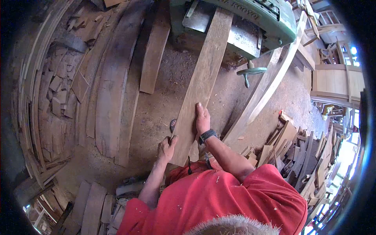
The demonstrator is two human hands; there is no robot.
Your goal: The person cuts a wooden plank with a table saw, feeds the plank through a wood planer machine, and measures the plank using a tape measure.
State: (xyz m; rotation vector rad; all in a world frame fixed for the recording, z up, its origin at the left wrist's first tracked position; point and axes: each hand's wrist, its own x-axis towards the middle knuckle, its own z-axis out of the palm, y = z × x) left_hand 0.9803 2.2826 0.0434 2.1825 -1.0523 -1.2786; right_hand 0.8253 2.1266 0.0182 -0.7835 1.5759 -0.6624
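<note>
A long wooden plank (203,78) slopes from my body up to a green planer (270,23), its far end resting on the machine's metal bed (243,37) and passing under the green housing. My left hand (167,149) is closed on the plank's left edge near its close end, thumb on top. Farther along, my right hand (203,119) grips the right edge, with its thumb on the upper face and the other fingers hidden below. A dark watch (206,136) circles my right wrist.
A green handwheel (252,71) juts from the planer's front. Large boards (113,90) lie at left beside piled offcuts (58,94). Long pale strips (270,86) lean at right, above a heap of scrap wood (290,152). Sawdust covers the floor (160,105).
</note>
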